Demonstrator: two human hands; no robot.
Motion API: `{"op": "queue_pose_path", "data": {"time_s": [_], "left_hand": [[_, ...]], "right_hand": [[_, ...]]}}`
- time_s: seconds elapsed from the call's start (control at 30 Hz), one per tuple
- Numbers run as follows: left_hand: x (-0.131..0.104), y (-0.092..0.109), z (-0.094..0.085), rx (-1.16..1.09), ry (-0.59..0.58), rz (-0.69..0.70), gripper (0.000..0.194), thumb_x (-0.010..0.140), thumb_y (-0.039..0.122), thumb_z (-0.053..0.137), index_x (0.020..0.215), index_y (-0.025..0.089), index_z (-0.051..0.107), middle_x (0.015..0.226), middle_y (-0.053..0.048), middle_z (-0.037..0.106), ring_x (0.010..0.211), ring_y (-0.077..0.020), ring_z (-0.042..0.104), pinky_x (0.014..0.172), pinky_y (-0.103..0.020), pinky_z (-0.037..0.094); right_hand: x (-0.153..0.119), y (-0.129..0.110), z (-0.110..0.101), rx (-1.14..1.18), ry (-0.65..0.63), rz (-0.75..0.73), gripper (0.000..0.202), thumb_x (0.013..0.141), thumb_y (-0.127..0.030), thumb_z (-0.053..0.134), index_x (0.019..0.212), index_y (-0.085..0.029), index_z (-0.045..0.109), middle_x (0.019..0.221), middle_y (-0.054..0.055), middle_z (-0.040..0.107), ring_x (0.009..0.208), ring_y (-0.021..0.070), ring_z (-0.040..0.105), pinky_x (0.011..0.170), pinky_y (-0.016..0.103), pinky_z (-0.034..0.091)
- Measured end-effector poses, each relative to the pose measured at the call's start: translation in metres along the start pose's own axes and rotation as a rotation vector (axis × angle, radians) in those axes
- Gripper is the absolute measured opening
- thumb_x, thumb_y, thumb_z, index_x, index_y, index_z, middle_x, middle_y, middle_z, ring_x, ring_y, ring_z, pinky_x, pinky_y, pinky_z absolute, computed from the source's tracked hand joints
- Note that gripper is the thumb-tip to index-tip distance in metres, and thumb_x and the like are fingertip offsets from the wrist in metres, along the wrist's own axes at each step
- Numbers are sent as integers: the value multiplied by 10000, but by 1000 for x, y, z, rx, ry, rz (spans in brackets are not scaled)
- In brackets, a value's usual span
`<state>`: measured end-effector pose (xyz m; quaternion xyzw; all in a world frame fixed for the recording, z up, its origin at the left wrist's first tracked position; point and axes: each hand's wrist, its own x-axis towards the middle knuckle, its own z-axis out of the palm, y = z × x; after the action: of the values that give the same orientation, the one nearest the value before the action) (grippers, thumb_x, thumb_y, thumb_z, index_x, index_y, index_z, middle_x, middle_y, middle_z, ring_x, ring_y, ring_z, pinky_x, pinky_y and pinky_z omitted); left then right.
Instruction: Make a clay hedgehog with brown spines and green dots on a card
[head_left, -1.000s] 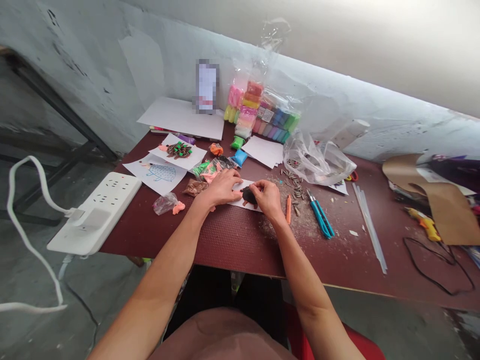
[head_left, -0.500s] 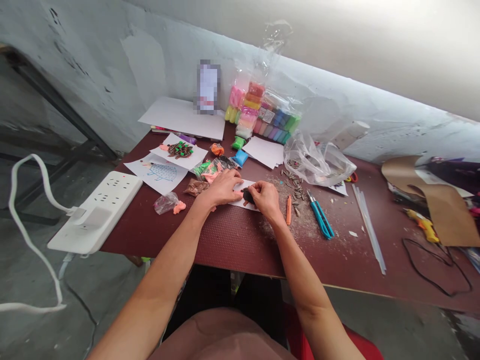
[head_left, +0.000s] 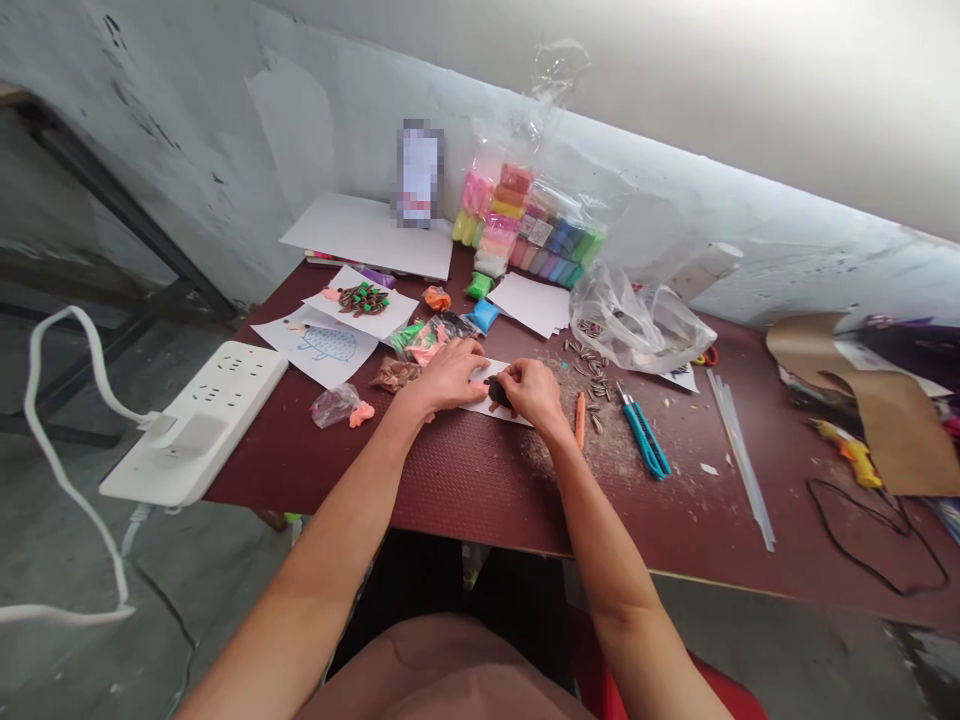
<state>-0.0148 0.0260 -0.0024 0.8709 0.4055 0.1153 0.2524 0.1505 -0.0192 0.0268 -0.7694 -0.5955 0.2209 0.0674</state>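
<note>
My left hand (head_left: 448,378) rests with fingers apart on the left part of a small white sheet of paper (head_left: 491,405), its fingertips by a pink bit of modelling clay. On that paper lies a dark, flattened lump of modelling clay (head_left: 497,391) with brown pieces below it. My right hand (head_left: 534,395) is closed in a pinch at the lump's right edge. Whatever sits between those fingertips is hidden. Right of this hand are an orange marker-like stick (head_left: 580,420) and scattered sunflower seeds (head_left: 598,385).
Left of the hands lie opened clay packets (head_left: 427,340), a drawing (head_left: 322,345) and a seed-covered clay hedgehog (head_left: 362,298). Bagged coloured clay (head_left: 555,245) leans at the wall. A teal utility knife (head_left: 645,435), clear glue sticks (head_left: 741,460) and a power strip (head_left: 196,425) flank the workspace.
Both hands stay over the paper almost unmoved; the right fingers shift slightly at the dark clay. The whole view moves a little.
</note>
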Motion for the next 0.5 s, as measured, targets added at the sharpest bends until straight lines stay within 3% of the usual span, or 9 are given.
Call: {"op": "queue_pose_path", "data": {"time_s": [0.17,0.5], "left_hand": [[0,1,-1,8,-10,-5,372,833,250,660,1178,163,767,1360,-132,624,1291,-333,534,1169,-470,425],[0,-2,1,-16,15,20,324,819,263,664,1122,216,770,1320,-103,630,1261,-322,540,1141,-465,433]], "right_hand": [[1,0,0,-33,24,-1,246,972,-282,582,971,-199,814,781,72,801,711,188,715,703,258,451],[1,7,1,111,26,-45,233,992,-311,597,968,-206,804,669,29,763,595,169,683,685,250,463]]}}
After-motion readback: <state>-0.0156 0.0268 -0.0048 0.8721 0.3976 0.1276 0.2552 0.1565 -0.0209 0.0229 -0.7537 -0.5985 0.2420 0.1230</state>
